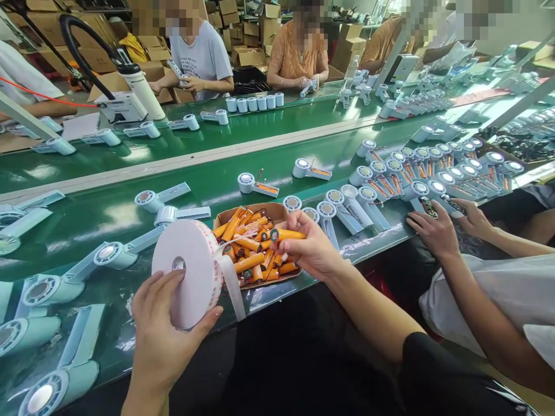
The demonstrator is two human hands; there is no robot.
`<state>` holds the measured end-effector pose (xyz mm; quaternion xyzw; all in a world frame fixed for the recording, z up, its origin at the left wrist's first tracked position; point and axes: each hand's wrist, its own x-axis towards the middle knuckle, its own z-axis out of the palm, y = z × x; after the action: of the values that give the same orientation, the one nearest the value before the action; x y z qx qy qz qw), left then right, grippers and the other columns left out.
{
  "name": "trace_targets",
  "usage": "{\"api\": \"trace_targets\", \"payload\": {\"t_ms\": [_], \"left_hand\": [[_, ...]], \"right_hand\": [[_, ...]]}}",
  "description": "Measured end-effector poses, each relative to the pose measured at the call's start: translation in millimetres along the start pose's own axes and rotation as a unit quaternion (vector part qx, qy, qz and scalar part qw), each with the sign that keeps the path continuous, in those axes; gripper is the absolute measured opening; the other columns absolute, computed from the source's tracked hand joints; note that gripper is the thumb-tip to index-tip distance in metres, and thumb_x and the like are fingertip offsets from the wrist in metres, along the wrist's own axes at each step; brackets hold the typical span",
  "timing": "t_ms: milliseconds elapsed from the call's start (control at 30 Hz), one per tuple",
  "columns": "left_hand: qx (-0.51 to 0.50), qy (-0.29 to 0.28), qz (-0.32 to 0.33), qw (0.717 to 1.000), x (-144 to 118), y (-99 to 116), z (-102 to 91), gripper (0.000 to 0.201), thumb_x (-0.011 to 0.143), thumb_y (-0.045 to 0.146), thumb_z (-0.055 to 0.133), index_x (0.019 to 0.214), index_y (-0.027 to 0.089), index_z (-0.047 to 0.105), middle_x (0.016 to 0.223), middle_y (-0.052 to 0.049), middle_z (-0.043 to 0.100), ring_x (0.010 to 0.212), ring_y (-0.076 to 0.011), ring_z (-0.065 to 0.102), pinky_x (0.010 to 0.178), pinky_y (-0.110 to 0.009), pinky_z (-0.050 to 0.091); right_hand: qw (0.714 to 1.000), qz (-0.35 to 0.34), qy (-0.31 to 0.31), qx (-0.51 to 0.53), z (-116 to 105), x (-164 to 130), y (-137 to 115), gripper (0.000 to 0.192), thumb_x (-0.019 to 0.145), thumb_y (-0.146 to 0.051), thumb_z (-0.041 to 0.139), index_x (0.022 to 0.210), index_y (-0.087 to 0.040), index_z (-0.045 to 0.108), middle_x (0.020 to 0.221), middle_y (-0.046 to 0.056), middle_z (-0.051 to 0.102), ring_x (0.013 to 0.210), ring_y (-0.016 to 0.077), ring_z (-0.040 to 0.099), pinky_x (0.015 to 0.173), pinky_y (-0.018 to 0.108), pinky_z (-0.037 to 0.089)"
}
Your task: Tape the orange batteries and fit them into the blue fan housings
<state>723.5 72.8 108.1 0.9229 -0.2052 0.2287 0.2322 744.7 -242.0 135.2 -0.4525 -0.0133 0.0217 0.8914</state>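
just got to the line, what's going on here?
The left hand holds a tape roll, its loose strip hanging down. The right hand holds an orange cell over a carton of more cells. Blue casings lie around on the green belt. On the right, a co-worker's hands handle small parts.

A white tape roll (pixel 197 263) is held upright, strip (pixel 233 289) dangling — an orange cylinder (pixel 289 234) nearly level nearby.

Cells (pixel 250 262) in box (pixel 278 212) — tape roll (pixel 197 280) left, housings (pixel 115 254) either side — people (pixel 200 55) across worktop (pixel 208 156).
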Motion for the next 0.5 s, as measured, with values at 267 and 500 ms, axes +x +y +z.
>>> {"api": "trace_targets", "payload": {"t_ms": [267, 500], "left_hand": [[0.02, -0.023, 0.023, 0.999, -1.3, 17.5, -0.1, 0.075, 0.102, 0.043, 0.072, 0.165, 0.034, 0.034, 0.145, -0.015, 0.06, 0.158, -0.046, 0.04, 0.127, -0.076, 0.041], [0.035, 0.01, -0.064, 0.997, -0.7, 12.8, -0.4, 0.069, 0.1, 0.041, 0.071, 0.162, 0.025, 0.043, 0.149, -0.019, 0.059, 0.158, -0.05, 0.04, 0.114, -0.075, 0.056]], "right_hand": [[0.94, 0.208, -0.259, -0.078, 9.8, -18.1, 10.5, 0.079, 0.08, -0.055, 0.097, 0.142, -0.017, 0.066, 0.073, -0.004, 0.077, 0.05, 0.0106, 0.065, 0.05, 0.02, 0.051], [0.858, 0.307, -0.394, -0.122, 13.0, -30.8, 24.7, 0.064, 0.084, -0.075, 0.085, 0.084, -0.012, 0.078, 0.071, 0.003, 0.075, 0.054, 0.0098, 0.066, 0.052, 0.019, 0.05]]}}
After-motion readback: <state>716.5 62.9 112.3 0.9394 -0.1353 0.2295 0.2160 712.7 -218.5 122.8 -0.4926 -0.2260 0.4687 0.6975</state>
